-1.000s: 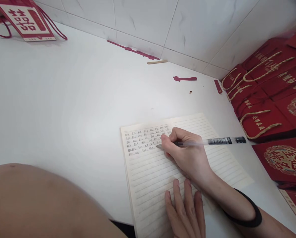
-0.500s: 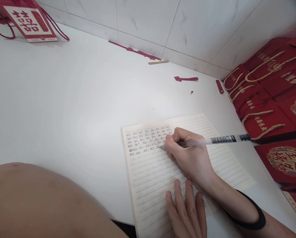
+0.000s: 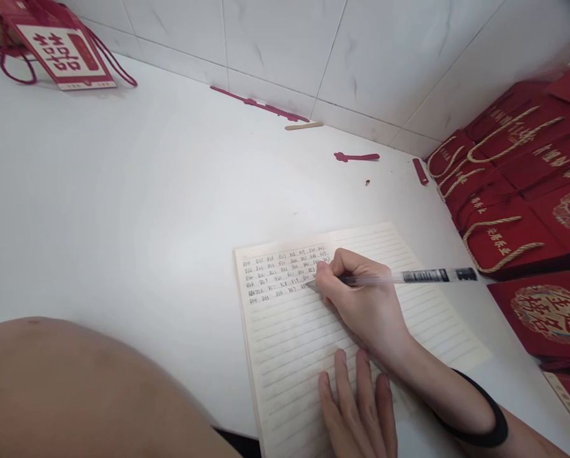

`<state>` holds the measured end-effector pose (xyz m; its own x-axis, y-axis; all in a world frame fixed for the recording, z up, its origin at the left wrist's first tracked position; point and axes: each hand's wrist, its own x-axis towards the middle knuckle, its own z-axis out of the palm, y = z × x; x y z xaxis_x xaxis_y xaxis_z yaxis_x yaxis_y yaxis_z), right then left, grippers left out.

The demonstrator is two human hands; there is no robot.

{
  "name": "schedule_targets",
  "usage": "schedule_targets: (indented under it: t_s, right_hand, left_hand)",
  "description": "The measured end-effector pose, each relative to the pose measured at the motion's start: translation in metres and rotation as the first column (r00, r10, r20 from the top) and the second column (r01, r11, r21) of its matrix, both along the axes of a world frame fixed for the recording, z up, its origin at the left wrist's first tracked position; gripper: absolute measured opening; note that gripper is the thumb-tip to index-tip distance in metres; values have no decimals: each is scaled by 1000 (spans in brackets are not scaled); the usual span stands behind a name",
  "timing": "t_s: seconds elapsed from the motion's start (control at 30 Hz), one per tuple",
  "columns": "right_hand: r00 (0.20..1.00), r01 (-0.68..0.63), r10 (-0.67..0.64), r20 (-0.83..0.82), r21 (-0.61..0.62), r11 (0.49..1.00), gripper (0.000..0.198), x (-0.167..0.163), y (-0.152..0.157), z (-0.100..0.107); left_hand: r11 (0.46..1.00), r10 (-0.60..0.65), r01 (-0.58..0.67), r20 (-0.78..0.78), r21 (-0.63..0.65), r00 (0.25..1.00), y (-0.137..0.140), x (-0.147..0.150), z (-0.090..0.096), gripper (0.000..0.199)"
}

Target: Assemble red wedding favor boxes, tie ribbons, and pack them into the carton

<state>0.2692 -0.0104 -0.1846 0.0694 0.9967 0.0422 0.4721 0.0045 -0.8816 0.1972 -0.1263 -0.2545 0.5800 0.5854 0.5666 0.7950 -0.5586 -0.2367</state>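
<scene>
My right hand (image 3: pixel 364 296) pinches a clear-barrelled pen (image 3: pixel 425 275) with a black barcode label. Its tip rests on the lined page of a notebook (image 3: pixel 285 356), at the end of the lowest row of small handwritten numbers. Several rows of three-digit numbers fill the top of that page; the fingers cover part of them. Below, my left hand (image 3: pixel 359 407) lies flat on the page with its fingers spread, and its palm is cut off by the frame's lower edge. A black band circles my right forearm.
Red gift bags (image 3: pixel 499 222) with gold rope handles crowd the right side. Along the tiled wall (image 3: pixel 275 51) lie dark red strips (image 3: pixel 261 105) and a tan strip (image 3: pixel 304 126). A red-and-white tag (image 3: pixel 65 54) with cords stands at back left. A bare knee (image 3: pixel 75 388) fills the lower left.
Another digit or so has appeared in the lowest row beside the pen tip. The pen's rear end has shifted slightly down and left. The view has tilted a little; my left hand stays put.
</scene>
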Motion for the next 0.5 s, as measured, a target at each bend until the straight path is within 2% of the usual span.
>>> schedule_targets:
  t_s: [0.4, 0.5]
  right_hand:
    - [1000, -3, 2, -28, -8, 1000, 33, -1, 0, 2]
    - [991, 55, -56, -122, -11, 998, 33, -1, 0, 3]
  left_hand:
    - [1000, 19, -18, 60, -16, 998, -3, 4, -6, 34]
    - [999, 35, -34, 97, -16, 995, -3, 7, -8, 30]
